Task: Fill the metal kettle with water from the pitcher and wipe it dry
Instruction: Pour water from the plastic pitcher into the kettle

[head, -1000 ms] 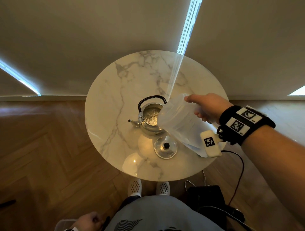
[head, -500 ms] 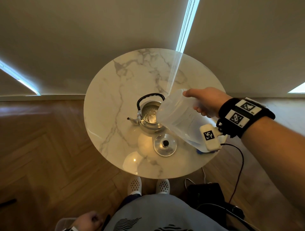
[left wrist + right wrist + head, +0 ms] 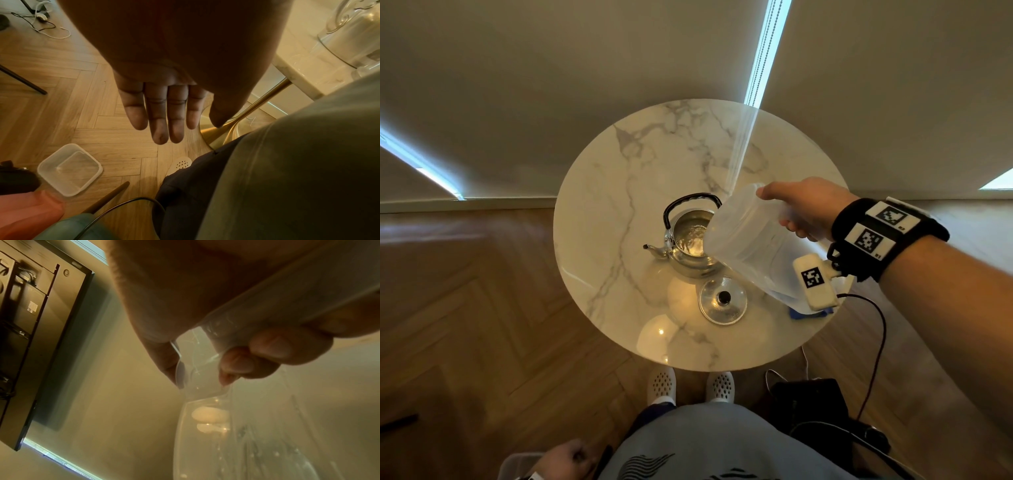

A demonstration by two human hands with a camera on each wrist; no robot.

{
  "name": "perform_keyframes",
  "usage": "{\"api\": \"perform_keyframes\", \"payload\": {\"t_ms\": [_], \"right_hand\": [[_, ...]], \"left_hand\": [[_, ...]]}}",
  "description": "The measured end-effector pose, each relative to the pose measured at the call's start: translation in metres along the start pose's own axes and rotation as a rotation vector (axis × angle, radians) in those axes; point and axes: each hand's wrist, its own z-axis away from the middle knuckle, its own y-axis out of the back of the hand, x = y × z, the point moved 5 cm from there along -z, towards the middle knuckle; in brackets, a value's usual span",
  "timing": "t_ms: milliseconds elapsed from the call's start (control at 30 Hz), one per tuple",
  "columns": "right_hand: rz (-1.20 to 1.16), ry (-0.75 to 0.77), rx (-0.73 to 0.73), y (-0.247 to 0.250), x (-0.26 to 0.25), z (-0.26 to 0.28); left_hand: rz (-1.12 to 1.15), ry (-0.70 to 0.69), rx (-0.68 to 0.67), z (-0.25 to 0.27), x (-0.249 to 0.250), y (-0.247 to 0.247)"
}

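A small metal kettle [image 3: 688,246] with a black handle stands lidless in the middle of the round marble table [image 3: 619,192], water glinting inside. Its lid [image 3: 722,300] lies on the table just in front of it. My right hand [image 3: 804,209] grips the handle of a clear plastic pitcher [image 3: 746,240], tilted steeply with its mouth over the kettle's opening. In the right wrist view my fingers [image 3: 267,350] curl round the pitcher's handle [image 3: 242,318]. My left hand [image 3: 160,112] hangs by my side below the table, fingers straight, holding nothing. A blue cloth [image 3: 810,312] peeks out under the pitcher.
A clear plastic container [image 3: 69,168] sits on the wooden floor by my left side. A dark bag [image 3: 811,401] and cables lie on the floor at the right of my feet. The table's gold leg [image 3: 257,104] is near my left hand.
The pitcher has tipped further and lifted a little over the kettle while my right hand keeps hold. The left hand stays low at my side.
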Motion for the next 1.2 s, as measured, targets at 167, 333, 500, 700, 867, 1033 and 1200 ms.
{"api": "perform_keyframes", "payload": {"t_ms": [167, 333, 500, 700, 867, 1033, 1200], "right_hand": [[0.011, 0.005, 0.001, 0.001, -0.001, 0.001], [0.022, 0.003, 0.011, 0.002, -0.003, 0.002], [0.007, 0.004, 0.009, 0.003, -0.004, 0.0], [0.022, -0.003, 0.0, 0.003, -0.004, -0.002], [0.024, -0.007, 0.004, 0.003, -0.006, -0.003], [0.025, -0.011, -0.002, 0.002, -0.008, -0.003], [0.018, -0.008, -0.01, 0.003, -0.011, -0.002]], "left_hand": [[0.016, -0.013, 0.021, 0.005, 0.011, -0.001], [-0.004, -0.015, 0.036, 0.004, 0.011, -0.001], [0.0, -0.013, 0.016, 0.0, 0.005, -0.004], [0.01, -0.033, 0.025, 0.002, 0.012, -0.004], [0.017, -0.019, 0.032, -0.002, 0.011, -0.005], [0.043, -0.019, 0.037, 0.003, 0.02, 0.0], [0.055, -0.008, 0.022, 0.003, 0.017, 0.003]]}}
